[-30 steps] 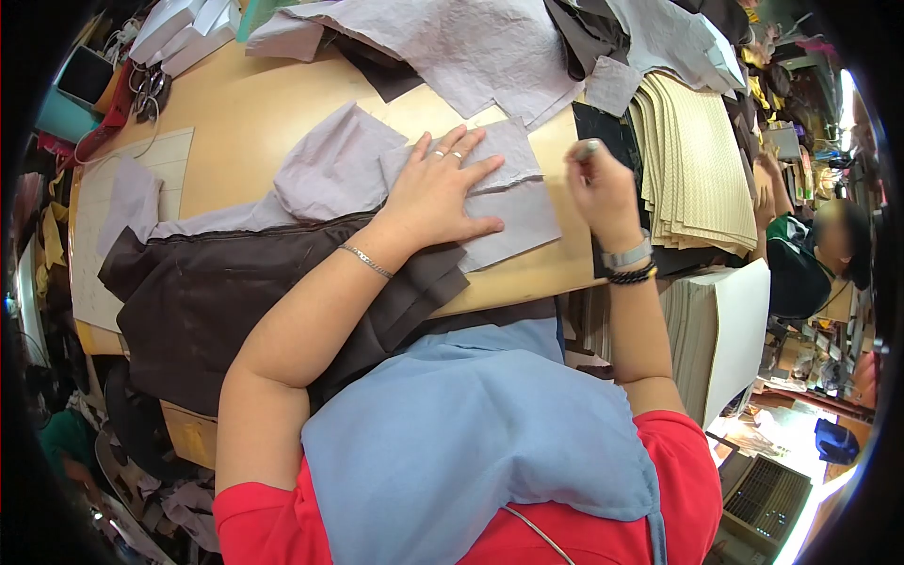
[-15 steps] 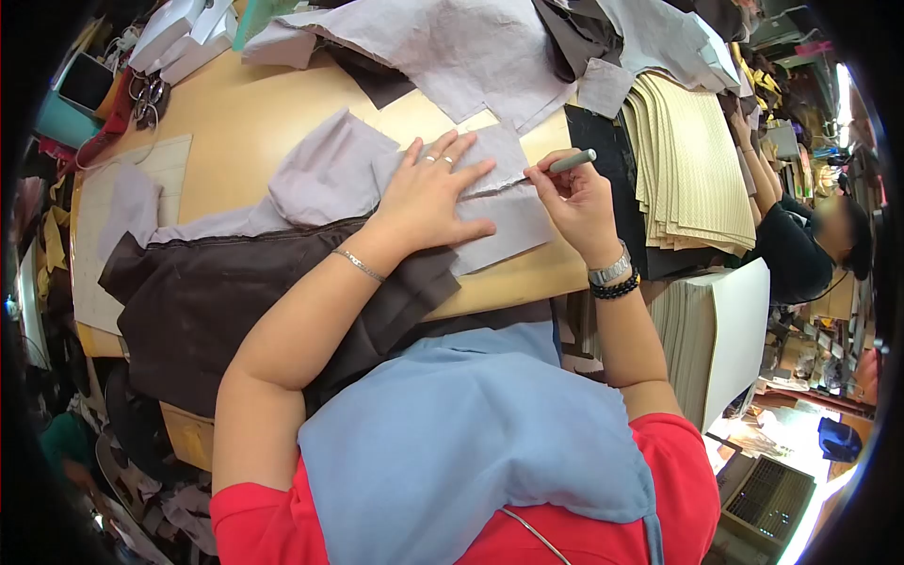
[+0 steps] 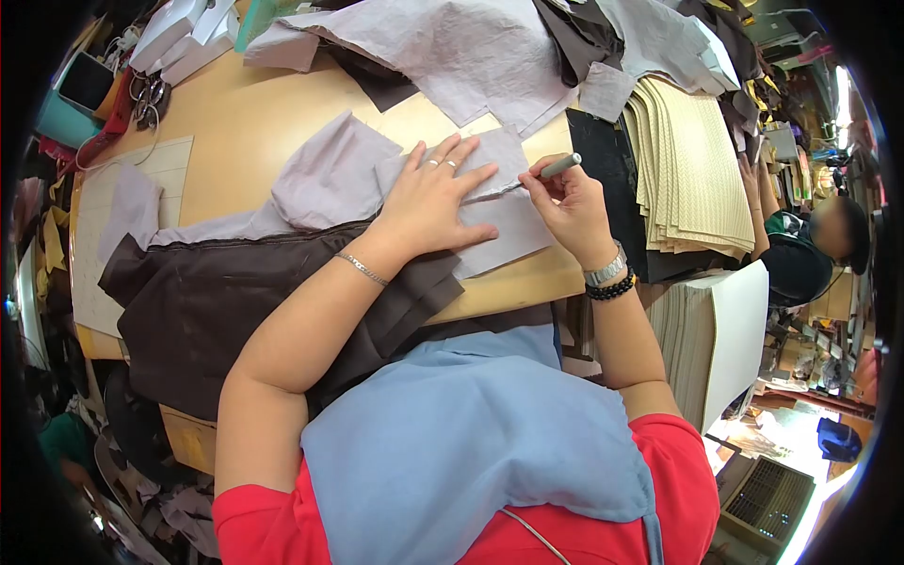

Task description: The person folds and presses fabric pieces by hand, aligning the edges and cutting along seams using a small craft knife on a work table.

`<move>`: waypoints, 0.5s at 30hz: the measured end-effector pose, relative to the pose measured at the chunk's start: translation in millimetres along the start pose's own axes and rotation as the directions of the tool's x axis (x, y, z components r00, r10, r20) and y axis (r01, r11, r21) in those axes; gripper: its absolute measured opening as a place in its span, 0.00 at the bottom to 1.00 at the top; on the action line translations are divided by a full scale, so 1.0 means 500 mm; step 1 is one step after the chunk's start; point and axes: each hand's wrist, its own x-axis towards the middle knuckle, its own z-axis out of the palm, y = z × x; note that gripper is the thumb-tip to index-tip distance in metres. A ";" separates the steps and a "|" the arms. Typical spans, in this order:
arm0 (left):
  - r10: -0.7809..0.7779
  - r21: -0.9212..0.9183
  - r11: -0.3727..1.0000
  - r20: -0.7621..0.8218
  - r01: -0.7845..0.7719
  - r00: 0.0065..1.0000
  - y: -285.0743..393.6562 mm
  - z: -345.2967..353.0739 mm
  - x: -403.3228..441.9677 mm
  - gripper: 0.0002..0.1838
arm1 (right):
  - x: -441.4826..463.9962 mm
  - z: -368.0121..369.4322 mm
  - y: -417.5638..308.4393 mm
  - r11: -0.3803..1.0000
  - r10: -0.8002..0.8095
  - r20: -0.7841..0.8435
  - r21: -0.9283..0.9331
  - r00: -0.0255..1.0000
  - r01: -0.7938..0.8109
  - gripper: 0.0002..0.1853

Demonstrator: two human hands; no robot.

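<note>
My left hand point(image 3: 428, 202) lies flat with fingers spread on a light grey-lilac fabric piece point(image 3: 508, 235), pressing it on the table. In my right hand point(image 3: 576, 212) is a grey pen-like tool point(image 3: 562, 166), pinched between thumb and fingers. Its thin end points left toward a raised fold or edge across the fabric; I cannot make out the exact tip. Dark brown cloth point(image 3: 245, 292), joined along a seam to light lilac cloth point(image 3: 325, 174), spreads under my left forearm and hangs over the table's front edge.
More lilac fabric point(image 3: 443, 56) lies at the back of the wooden table point(image 3: 235, 113). To the right are a stack of yellowish textured sheets point(image 3: 697, 169) and a thick white stack point(image 3: 730, 330). Scissors point(image 3: 148, 99) lie back left. A co-worker point(image 3: 800, 254) is at the far right.
My right hand has shifted slightly left and down with the pen-like tool, its fingers curled more. My left hand stays on the fabric. The co-worker has moved a little.
</note>
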 end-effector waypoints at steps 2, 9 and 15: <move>-0.001 0.001 1.000 0.005 0.001 1.000 0.000 -0.001 0.001 0.44 | 0.004 -0.008 0.001 0.997 -0.020 -0.005 -0.072 1.000 0.019 0.07; -0.009 0.000 1.000 0.013 0.009 1.000 0.001 0.000 0.002 0.44 | 0.016 -0.054 0.020 0.987 -0.015 -0.040 -0.162 0.999 0.008 0.06; -0.008 -0.001 1.000 0.014 0.008 1.000 0.003 -0.004 0.002 0.44 | 0.009 -0.030 0.002 0.994 0.062 -0.081 0.095 0.995 -0.054 0.07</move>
